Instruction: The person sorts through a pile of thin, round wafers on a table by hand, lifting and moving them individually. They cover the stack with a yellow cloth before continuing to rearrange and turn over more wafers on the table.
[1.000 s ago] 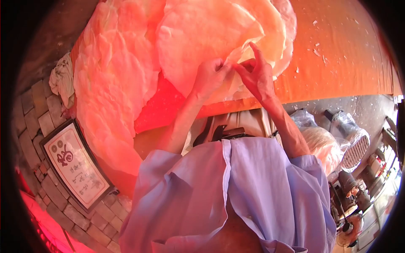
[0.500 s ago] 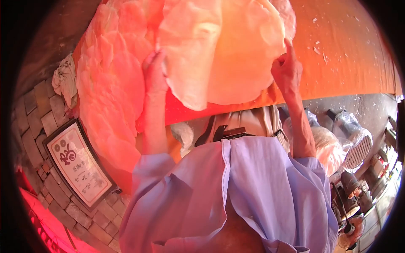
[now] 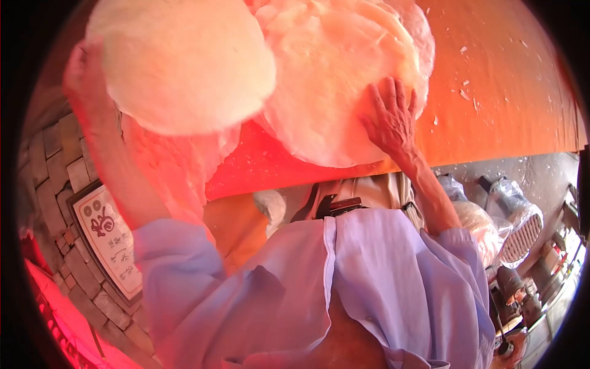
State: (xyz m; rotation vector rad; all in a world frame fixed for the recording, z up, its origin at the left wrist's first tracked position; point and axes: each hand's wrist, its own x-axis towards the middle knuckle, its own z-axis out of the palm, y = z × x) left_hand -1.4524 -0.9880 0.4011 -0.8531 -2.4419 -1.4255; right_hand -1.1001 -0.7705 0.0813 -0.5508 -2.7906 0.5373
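A pale round sheet (image 3: 184,67) hangs at the upper left, its left edge in my left hand (image 3: 85,77), whose fingertips are partly hidden. Beside it, a stack of similar thin round sheets (image 3: 326,92) lies on the orange cloth-covered table (image 3: 491,92). My right hand (image 3: 392,117) rests on the right part of this stack, palm down, fingers spread. More overlapping thin sheets (image 3: 169,163) lie below the held sheet, at the table's left side.
White flakes are scattered on the cloth to the right. A framed sign with characters (image 3: 110,237) leans over the brick paving at left. Plastic-wrapped items (image 3: 516,209) and shoes or tools stand on the floor at right.
My left hand has moved left with a sheet, which no longer lies folded over the stack. My right hand has gone from the stack's right edge to lying flat on it.
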